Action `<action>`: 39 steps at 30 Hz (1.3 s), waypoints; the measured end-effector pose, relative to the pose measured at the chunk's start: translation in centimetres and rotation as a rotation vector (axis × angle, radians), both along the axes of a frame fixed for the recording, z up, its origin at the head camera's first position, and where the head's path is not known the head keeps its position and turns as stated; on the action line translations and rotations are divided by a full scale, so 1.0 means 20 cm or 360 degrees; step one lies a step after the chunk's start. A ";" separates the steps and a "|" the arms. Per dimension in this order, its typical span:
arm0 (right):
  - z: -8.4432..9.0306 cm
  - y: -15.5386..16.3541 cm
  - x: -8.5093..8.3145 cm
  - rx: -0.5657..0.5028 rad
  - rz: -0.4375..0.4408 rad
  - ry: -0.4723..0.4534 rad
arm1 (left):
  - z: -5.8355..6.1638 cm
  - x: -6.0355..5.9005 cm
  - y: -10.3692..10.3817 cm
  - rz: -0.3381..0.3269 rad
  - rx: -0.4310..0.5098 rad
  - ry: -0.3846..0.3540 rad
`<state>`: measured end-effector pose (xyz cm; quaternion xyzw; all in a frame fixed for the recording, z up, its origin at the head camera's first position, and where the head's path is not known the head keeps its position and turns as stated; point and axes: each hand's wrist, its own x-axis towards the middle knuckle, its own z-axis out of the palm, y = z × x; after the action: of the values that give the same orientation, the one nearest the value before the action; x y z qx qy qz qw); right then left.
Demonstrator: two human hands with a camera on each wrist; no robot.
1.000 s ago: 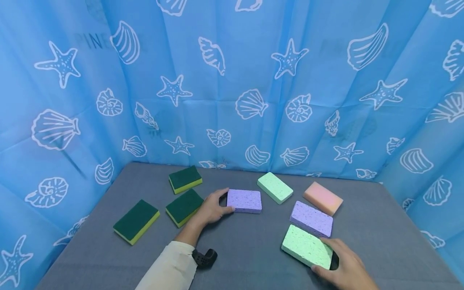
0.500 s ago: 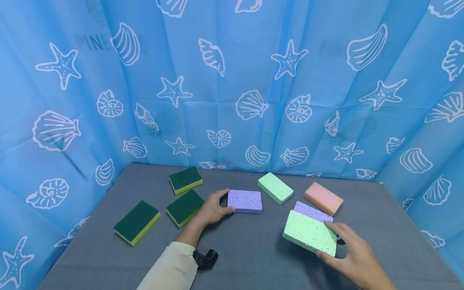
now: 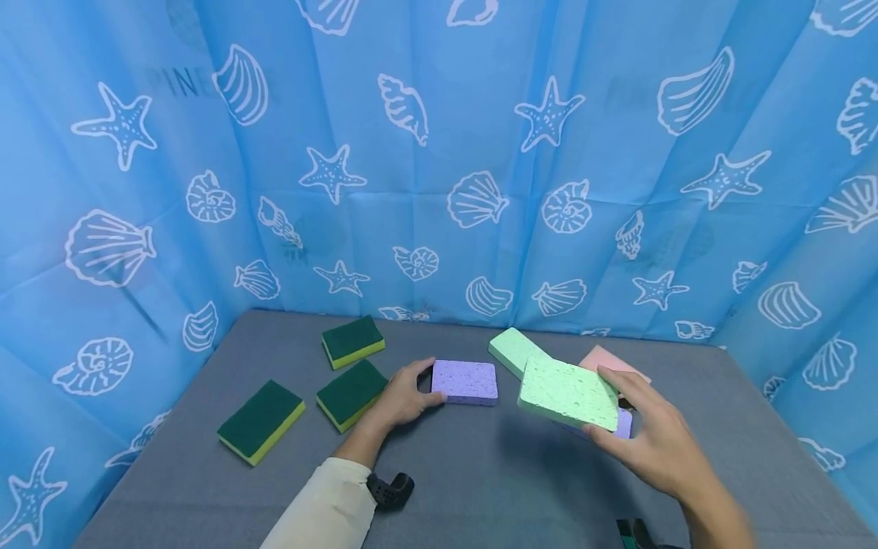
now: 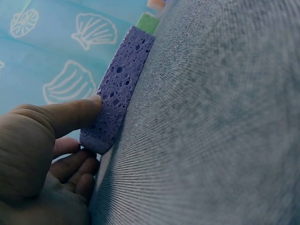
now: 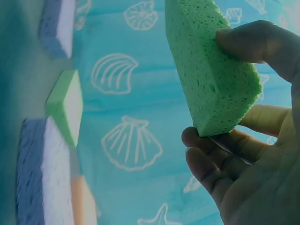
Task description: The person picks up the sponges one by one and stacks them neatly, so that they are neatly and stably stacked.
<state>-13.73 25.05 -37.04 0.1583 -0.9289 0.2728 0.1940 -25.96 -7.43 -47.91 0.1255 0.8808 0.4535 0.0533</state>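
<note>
Grey cloth table (image 3: 466, 473) enclosed by a blue seashell-print curtain (image 3: 439, 152), with sponges spread across it.

The right hand (image 3: 652, 442) holds a light green sponge (image 3: 568, 394) lifted off the table at centre right, thumb on top and fingers curled underneath, partly covering a second purple sponge (image 3: 620, 423), a pink sponge (image 3: 607, 360) and another green sponge (image 3: 514, 349) lying beyond it. The left hand (image 3: 401, 400) rests on the table at centre, thumb and fingers closed round the near-left end of a purple sponge (image 3: 466, 381) that lies flat. Three dark green scouring sponges with yellow undersides lie to the left: one far (image 3: 353, 340), one just beside the left hand (image 3: 350, 392), one nearest the left edge (image 3: 261, 420). A small black object (image 3: 389, 489) lies next to the left sleeve (image 3: 322, 511).
</note>
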 end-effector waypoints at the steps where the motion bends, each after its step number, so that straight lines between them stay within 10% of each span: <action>1: 0.01 -0.01 -0.01 -0.0023 0.0031 0.0002 | 0.00 0.00 0.00 0.0003 -0.0002 -0.0003; 39: -0.11 -0.30 -0.37 -0.0209 0.0331 -0.0134 | 0.00 -0.01 0.00 0.0012 -0.0027 0.0018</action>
<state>-21.20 19.03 -39.22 0.2291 -0.8949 0.3583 0.1354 -26.11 -7.50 -47.82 0.1242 0.8853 0.4455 0.0475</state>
